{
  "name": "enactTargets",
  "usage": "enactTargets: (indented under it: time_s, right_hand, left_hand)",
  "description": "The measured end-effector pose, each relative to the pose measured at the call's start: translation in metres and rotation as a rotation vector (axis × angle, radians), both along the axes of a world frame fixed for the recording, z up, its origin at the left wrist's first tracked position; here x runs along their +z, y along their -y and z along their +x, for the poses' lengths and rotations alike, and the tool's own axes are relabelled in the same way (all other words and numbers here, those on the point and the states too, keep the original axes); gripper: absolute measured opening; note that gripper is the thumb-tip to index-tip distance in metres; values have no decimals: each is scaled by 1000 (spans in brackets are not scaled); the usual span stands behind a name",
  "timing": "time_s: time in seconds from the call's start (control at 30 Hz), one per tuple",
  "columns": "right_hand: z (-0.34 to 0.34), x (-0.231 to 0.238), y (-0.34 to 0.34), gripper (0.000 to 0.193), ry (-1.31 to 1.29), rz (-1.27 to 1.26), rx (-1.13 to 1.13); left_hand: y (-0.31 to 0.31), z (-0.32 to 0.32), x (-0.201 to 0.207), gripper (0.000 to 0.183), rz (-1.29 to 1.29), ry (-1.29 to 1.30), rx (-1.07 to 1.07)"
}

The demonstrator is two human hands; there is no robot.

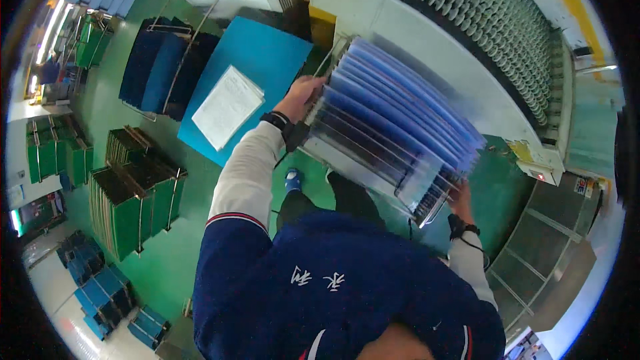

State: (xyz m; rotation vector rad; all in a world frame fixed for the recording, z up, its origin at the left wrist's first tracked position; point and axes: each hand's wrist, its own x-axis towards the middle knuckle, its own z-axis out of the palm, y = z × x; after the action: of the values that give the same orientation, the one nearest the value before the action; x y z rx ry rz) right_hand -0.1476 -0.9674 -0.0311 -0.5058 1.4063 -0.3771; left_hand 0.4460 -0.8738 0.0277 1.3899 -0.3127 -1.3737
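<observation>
A metal rack filled with several thin, upright blue panels is in front of me, tilted down to the right. The panels fan out toward its far side, and some look smeared by motion. My left hand is closed on the rack's left end, with its fingertips hidden behind the frame. At the right end, my right hand grips the rack near its near corner, its fingers partly covered. Both wrists wear dark bands.
Ahead to the right stands a machine with rows of rollers. On my left are a blue board bearing white papers, a rack of dark blue panels and stacked green panels. A metal-framed unit stands at right.
</observation>
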Motion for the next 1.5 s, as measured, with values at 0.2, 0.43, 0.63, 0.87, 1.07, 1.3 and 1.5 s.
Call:
enactTargets:
  time_s: [0.2,0.43,0.63,0.87,1.07,1.3,1.5]
  right_hand:
    - [20,23,10,46,-225,-35,-5]
    - [21,64,23,28,-904,-867,248]
    - [173,130,-53,28,-241,-921,656]
    - [243,102,-127,42,-406,-1294,1217]
    - [240,43,-99,39,-826,-1226,1341]
    - [261,93,-115,34,-932,-1240,1454]
    - [227,164,-81,43,-998,-1431,1238]
  left_hand:
    - [-6,21,-53,53,166,62,-12]
    - [-68,25,-79,64,164,175,136]
    - [-206,5,-99,38,211,401,358]
    - [-411,-76,-120,25,441,42,668]
    - [-585,-182,-183,23,607,1050,75]
    - [-561,-208,-166,13,488,-21,770]
    - [-500,-155,-148,29,539,-156,815]
